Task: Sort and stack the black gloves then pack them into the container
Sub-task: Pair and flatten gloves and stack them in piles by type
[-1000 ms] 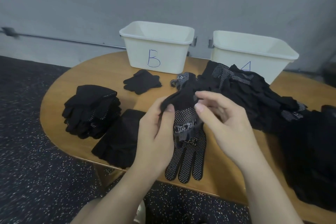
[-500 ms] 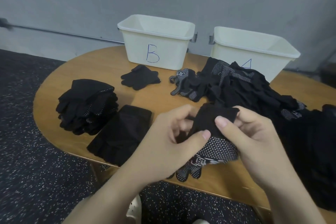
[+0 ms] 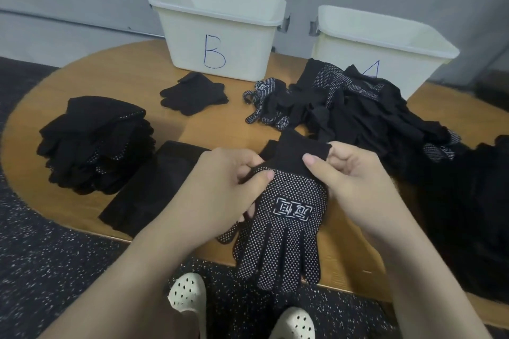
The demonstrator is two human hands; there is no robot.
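While you hold the dotted glove (image 3: pixel 286 217) over the near edge of the table (image 3: pixel 132 69), a neat stack of gloves (image 3: pixel 93 143) lies far to its left. Your left hand (image 3: pixel 220 187) pinches the glove's left side; your right hand (image 3: pixel 355 187) pinches its cuff. Beyond it stands bin B (image 3: pixel 217 33); to its upper right sprawls the unsorted glove pile (image 3: pixel 366 115) before bin A (image 3: pixel 385 49).

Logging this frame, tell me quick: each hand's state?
Left hand: pinching the black white-dotted knit glove.
Right hand: gripping the same glove's cuff.
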